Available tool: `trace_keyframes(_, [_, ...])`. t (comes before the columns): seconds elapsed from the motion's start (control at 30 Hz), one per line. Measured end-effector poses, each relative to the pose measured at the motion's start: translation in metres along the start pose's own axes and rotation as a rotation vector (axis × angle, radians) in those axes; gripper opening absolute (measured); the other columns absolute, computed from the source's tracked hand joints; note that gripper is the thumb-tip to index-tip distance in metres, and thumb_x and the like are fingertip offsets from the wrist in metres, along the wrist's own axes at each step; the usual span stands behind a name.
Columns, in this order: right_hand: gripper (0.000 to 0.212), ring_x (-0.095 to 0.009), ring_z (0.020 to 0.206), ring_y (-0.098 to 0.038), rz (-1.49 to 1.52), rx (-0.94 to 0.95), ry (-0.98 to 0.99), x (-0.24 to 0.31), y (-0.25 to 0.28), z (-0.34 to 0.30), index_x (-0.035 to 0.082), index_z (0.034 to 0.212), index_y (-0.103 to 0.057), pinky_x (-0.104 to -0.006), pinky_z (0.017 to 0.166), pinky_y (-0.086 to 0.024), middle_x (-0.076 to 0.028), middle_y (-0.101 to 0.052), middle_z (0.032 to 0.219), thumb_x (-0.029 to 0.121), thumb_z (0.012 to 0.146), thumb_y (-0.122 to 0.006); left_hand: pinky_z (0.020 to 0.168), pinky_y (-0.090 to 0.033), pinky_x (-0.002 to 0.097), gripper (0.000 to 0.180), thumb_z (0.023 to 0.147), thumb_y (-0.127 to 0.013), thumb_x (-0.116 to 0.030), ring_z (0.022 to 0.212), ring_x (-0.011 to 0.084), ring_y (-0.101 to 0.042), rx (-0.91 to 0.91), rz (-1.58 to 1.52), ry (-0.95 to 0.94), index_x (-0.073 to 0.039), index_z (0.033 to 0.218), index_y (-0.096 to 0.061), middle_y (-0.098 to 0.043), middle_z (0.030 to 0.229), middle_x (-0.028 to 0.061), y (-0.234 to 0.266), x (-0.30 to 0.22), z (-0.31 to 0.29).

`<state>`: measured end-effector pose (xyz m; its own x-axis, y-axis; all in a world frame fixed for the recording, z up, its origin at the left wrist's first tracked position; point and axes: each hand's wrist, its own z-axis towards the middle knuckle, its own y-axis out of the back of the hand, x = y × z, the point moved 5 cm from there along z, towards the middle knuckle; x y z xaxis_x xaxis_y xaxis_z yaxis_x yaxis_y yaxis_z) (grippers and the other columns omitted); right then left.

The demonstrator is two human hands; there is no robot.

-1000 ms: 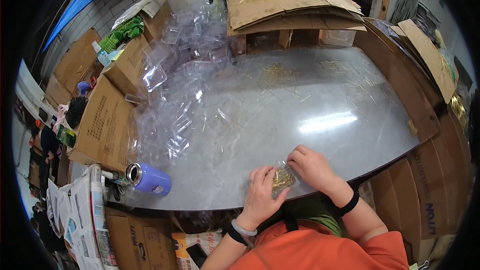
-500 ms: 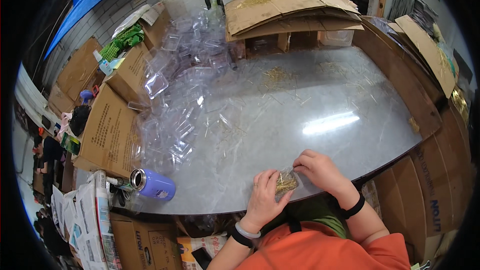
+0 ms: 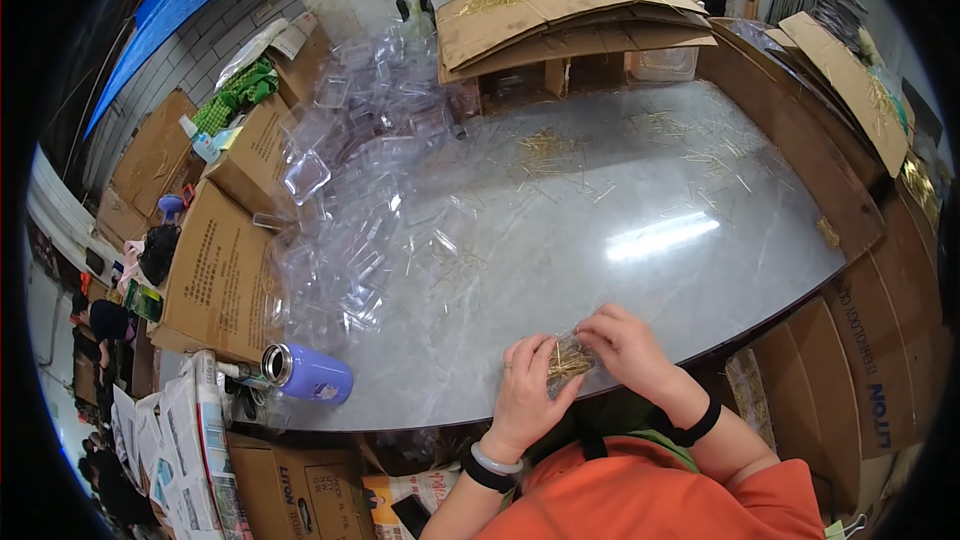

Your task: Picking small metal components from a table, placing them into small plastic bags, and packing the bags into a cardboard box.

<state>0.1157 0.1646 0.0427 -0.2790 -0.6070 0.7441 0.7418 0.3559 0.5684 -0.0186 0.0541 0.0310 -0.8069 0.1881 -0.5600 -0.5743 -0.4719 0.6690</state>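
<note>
At the table's near edge, my left hand (image 3: 526,382) curls round a small clear plastic box (image 3: 569,362) filled with thin gold-coloured sticks. My right hand (image 3: 624,345) pinches at the box's upper right edge, fingertips closed on what looks like its clear rim or lid; the exact part is too small to tell. The box lies between the two hands, partly covered by the left fingers. Many clear plastic boxes (image 3: 350,180) are heaped on the left of the grey table (image 3: 520,270). Loose gold sticks (image 3: 548,147) lie scattered farther back.
A purple bottle (image 3: 315,374), uncapped, stands at the table's near left. Cardboard boxes (image 3: 215,280) border the left side, and a cardboard wall (image 3: 800,160) runs along the right. Stacked cardboard sheets (image 3: 570,15) bear more gold sticks at the back. People (image 3: 105,320) are far left.
My right hand has shifted slightly left and closer to the box's top edge. The left hand keeps its hold. The view has tilted a little.
</note>
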Motion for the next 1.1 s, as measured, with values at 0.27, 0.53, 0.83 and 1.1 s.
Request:
trace_keyframes(0.27, [0.019, -0.033, 0.087, -0.062, -0.187, -0.165, 0.098, 0.012, -0.002, -0.023, 0.004, 0.107, -0.069, -0.0425, 0.076, -0.051, -0.013, -0.062, 0.097, 0.004, 0.087, -0.069, 0.099, -0.045, 0.0466, 0.055, 0.079, -0.082, -0.021, 0.113, 0.0379, -0.053, -0.021, -0.013, 0.003, 0.003, 0.122, -0.06, -0.058, 0.124, 0.0179, 0.001, -0.002, 0.002])
trace_keyframes(0.53, [0.014, -0.034, 0.085, -0.061, 0.009, -0.003, -0.031, 0.003, 0.0, -0.009, 0.003, 0.102, -0.067, -0.042, 0.076, -0.051, -0.013, -0.063, 0.095, 0.005, 0.088, -0.069, 0.102, -0.044, 0.0485, 0.054, 0.076, -0.084, -0.021, 0.115, 0.0377, -0.054, -0.005, -0.042, -0.007, 0.002, 0.118, -0.062, -0.059, 0.122, 0.0171, 0.003, -0.001, 0.001])
trace_keyframes(0.83, [0.011, -0.034, 0.084, -0.062, 0.324, 0.024, -0.265, -0.023, -0.008, -0.013, 0.003, 0.098, -0.066, -0.0392, 0.073, -0.051, -0.013, -0.062, 0.093, 0.01, 0.09, -0.07, 0.109, -0.041, 0.0517, 0.057, 0.076, -0.085, -0.024, 0.121, 0.0399, -0.051, -0.038, 0.022, -0.004, 0.002, 0.121, -0.06, -0.057, 0.124, 0.0175, 0.001, 0.0, -0.002])
trace_keyframes(1.1, [0.009, -0.032, 0.084, -0.064, 0.031, 0.025, -0.144, 0.012, 0.008, -0.009, 0.007, 0.097, -0.07, -0.0407, 0.071, -0.052, -0.011, -0.062, 0.086, 0.011, 0.088, -0.071, 0.1, -0.044, 0.0482, 0.057, 0.074, -0.087, -0.027, 0.115, 0.0386, -0.052, -0.024, 0.009, 0.044, 0.0, 0.118, -0.062, -0.057, 0.122, 0.0167, 0.003, 0.003, -0.002])
